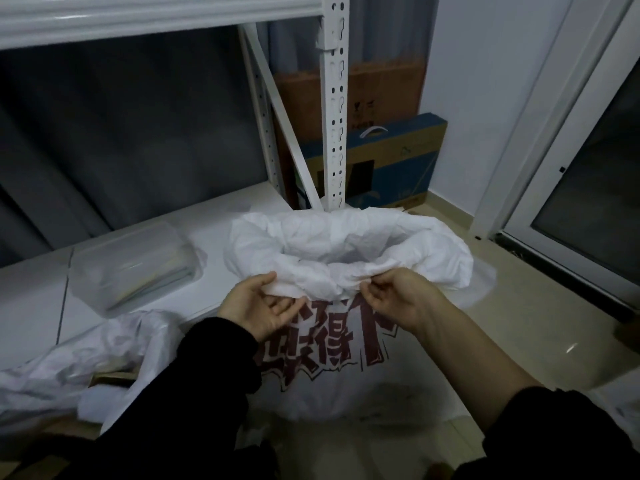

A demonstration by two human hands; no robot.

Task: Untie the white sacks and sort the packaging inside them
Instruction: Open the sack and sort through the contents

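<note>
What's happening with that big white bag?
A person is holding a big white sack with red writing. The left hand and the right hand both pinch the near edge of its mouth, which is open and rolled down. What is inside cannot be seen. A clear plastic box sits on the low shelf beside it.

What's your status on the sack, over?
Holding: left hand and right hand pinch the sack at its near rim. Mouth open, contents hidden. Off left, clear tub, apart.
</note>
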